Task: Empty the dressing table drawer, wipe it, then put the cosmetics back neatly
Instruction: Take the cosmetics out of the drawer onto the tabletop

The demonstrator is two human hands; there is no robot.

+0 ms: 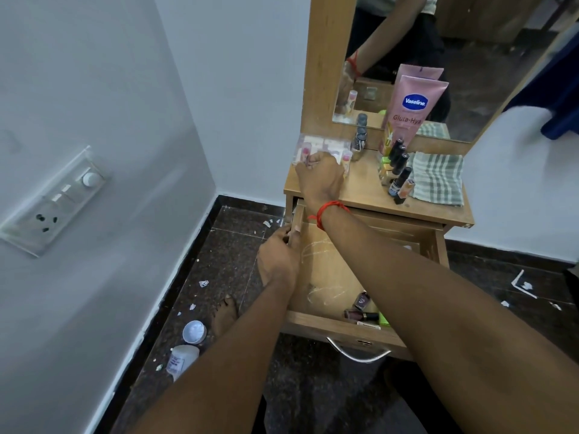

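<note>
The wooden drawer (332, 270) stands pulled open under the dressing table top (363, 186). My left hand (279, 255) grips the drawer's left wall. My right hand (319, 177), with a red thread at the wrist, reaches across to the back left of the top. Its fingers curl around a small pink-topped item among clear packets (316, 145). A few nail polish bottles (360, 308) lie in the drawer's front right corner. On the top stand a pink Vaseline tube (410, 111), a dark roll-on bottle (359, 139) and a row of black-capped bottles (398, 167).
A green-checked cloth (438, 180) lies folded on the table's right side. The mirror (438, 42) rises behind. On the dark floor at the left lie a white jar (183, 358), its lid (194, 332) and paper scraps. My bare foot (224, 314) stands beside the drawer.
</note>
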